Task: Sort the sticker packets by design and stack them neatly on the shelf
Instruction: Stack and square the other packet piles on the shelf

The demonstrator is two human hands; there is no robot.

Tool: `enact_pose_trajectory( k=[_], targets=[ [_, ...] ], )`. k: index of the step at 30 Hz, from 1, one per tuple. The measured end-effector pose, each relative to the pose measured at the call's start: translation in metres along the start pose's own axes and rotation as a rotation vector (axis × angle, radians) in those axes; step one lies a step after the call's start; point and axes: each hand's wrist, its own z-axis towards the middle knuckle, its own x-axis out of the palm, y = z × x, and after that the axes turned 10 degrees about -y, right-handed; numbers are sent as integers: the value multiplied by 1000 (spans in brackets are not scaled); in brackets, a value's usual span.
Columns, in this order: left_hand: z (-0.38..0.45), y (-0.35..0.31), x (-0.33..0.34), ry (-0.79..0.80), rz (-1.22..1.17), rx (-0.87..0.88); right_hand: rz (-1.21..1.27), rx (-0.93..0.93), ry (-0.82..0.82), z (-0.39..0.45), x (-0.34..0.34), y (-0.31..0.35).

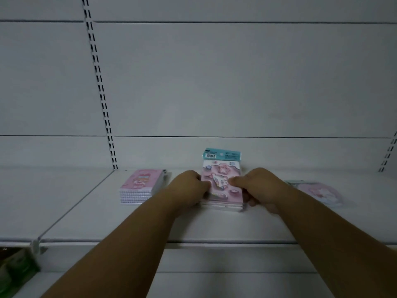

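Hands, left (189, 186) & right (257, 186), are clamped on sides of centre-frame sticker stack (222, 190), prob. so edges get squared on shelf (150, 222).

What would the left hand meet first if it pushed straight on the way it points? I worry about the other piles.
The left hand points rightward into the middle stack of packets it already grips; beyond that, probably the right hand.

The shelf (214, 224) and its back panel (214, 82) look like smooth, matt white painted metal, while the middle stack of sticker packets (222, 183) wears glossy clear plastic wrap, as does the round packet (318, 192) at right.
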Motion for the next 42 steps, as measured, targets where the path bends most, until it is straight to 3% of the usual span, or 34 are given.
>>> enact_pose_trajectory(
  k=[4, 12, 17, 22, 28, 42],
  targets=[
    [9, -3, 5, -3, 164, -12, -162, -14, -65, 7, 6, 5],
    [-4, 10, -1, -74, 272, 69, -537, -304, -192, -15, 0, -9],
    [-32, 28, -2, -100, 478, 267, -686, -464, -61, -35, -12, -27],
    [-26, 34, 3, -182, 465, 307, -671, -546, -65, -32, -6, -25],
    [-22, 38, 6, -201, 432, 304, -690, -580, -122, -29, -2, -28],
    [-24, 40, 6, -232, 464, 304, -690, -632, -81, -25, 1, -31]
  ],
)
